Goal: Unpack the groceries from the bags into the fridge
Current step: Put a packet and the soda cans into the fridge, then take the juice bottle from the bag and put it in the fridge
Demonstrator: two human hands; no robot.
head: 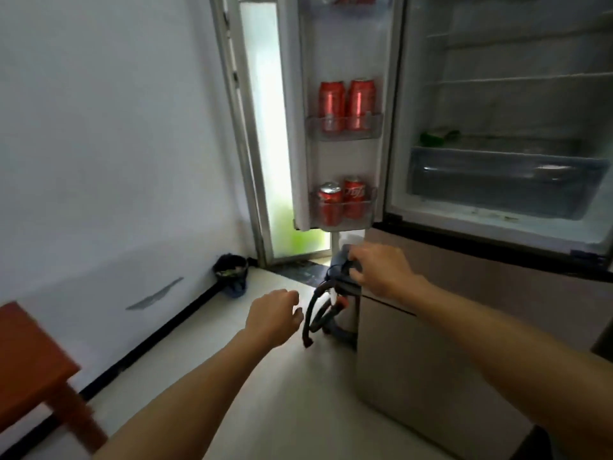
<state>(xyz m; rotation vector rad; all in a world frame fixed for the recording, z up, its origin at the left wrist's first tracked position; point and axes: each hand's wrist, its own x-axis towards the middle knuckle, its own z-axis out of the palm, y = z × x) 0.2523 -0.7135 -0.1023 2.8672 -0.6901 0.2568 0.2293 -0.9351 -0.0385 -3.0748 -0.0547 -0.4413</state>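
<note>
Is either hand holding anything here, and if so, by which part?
The right hand grips the blue-grey bag by its top edge, and the bag's black handles hang free. The left hand holds nothing.

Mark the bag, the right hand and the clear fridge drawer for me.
bag (346, 323): head view, on its lower side below the handles.
right hand (378, 268): head view, on the back of the hand.
fridge drawer (497, 180): head view, on its clear front wall.
</note>
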